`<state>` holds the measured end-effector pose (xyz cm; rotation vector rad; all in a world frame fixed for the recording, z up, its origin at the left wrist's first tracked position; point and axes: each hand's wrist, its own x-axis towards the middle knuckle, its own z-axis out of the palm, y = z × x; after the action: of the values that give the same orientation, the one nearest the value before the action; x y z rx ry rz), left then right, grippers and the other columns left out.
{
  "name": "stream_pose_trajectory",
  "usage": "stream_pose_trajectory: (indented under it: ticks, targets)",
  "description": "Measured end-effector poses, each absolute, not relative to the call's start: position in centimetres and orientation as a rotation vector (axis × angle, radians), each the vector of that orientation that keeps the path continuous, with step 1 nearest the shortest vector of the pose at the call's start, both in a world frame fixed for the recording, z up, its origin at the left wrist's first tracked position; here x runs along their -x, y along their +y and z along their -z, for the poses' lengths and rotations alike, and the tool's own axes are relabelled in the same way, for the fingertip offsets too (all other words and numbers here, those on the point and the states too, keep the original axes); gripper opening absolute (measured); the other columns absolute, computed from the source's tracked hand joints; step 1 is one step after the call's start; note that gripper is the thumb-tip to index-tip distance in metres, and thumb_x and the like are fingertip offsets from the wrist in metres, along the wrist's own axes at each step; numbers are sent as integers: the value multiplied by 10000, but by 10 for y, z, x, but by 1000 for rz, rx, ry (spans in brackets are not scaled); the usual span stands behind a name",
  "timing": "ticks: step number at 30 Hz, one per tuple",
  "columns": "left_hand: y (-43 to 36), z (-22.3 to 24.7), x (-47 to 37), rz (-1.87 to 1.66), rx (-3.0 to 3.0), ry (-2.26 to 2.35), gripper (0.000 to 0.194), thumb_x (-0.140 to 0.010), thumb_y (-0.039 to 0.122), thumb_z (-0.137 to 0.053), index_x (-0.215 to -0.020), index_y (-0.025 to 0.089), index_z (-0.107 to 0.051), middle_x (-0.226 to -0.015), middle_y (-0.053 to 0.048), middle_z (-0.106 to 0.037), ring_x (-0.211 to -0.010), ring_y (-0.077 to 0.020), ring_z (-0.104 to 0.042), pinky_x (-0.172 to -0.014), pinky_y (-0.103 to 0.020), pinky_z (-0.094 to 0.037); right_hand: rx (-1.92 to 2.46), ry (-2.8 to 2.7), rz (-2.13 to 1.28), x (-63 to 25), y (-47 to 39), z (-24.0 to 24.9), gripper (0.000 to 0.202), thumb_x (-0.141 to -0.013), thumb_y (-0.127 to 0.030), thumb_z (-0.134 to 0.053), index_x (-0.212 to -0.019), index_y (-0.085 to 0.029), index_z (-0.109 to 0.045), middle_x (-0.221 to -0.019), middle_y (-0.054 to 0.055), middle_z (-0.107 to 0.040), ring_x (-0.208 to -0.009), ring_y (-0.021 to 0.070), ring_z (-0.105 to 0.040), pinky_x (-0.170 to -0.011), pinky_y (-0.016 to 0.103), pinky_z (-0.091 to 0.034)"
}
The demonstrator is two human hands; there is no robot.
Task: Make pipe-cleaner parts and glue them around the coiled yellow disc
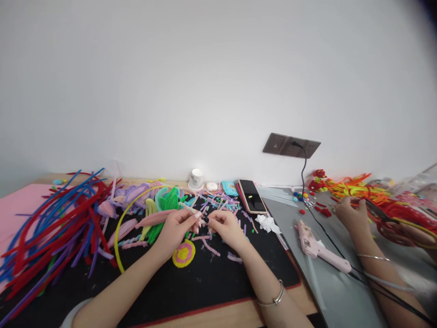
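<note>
Above the black mat (211, 296), my left hand (179, 230) is closed in a pinch on a pale pipe cleaner (187, 208) that sticks out past its fingers. My right hand (227, 228) faces it, fingers pinched close to the left fingertips; a small dark bit shows there, too small to name. Below the hands lies a round yellow and pink fuzzy disc (184, 253). Short cut pipe cleaner pieces (221, 201) are scattered behind and around. A green pipe cleaner bundle (169, 200) and a pink loop (157, 218) lie beside my left hand.
Long red and blue pipe cleaners (64, 218) spread at left, near a yellow hoop (120, 228). Behind stand a cup (196, 176) and a phone (251, 196). On the right, a pink glue gun (321, 250) trails a cord; another person's hand (353, 216) works near scissors (385, 221).
</note>
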<state>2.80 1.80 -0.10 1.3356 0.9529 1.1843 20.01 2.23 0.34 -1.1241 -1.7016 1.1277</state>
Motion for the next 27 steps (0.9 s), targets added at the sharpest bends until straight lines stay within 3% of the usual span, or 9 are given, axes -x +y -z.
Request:
stream_pose_trajectory:
  ticks: [3, 8, 14, 27]
  targets:
    - [18, 3, -29, -1247, -1266, 964, 298, -777, 338, -609, -548, 153, -563, -506, 23, -540, -514, -107, -496, -551, -227, -392, 1104, -1732, -1187, -198, 19, -6, 226, -801, -230, -501, -588, -157, -526, -477, -40, -487, -448, 80, -388, -487, 206, -303]
    - [18, 1, -30, -1303, -1163, 954, 271, -750, 378, -633, -613, 151, -576, -590, 10, -560, -528, -106, -496, -558, -235, -412, 1040, -1703, -1257, -197, 14, -10, 199, -812, -251, -508, -637, -160, -541, -459, -53, -477, -419, 73, -386, -469, 199, -308]
    - [18, -14, -19, -1217, -1104, 796, 237, -713, 366, -680, -663, 142, -623, -596, 19, -566, -507, -87, -494, -512, -213, -402, 1041, -1633, -1433, -201, 15, -11, 235, -823, -327, -511, -671, -153, -554, -423, -57, -502, -331, 47, -295, -365, 184, -178]
    - [4, -15, -2, -961, -997, 792, 289, -757, 395, -641, -710, 110, -650, -550, -5, -607, -433, -71, -500, -445, -184, -373, 1023, -1735, -1544, -213, -20, -27, 180, -831, -257, -492, -671, -175, -488, -444, -51, -530, -336, 55, -339, -364, 181, -211]
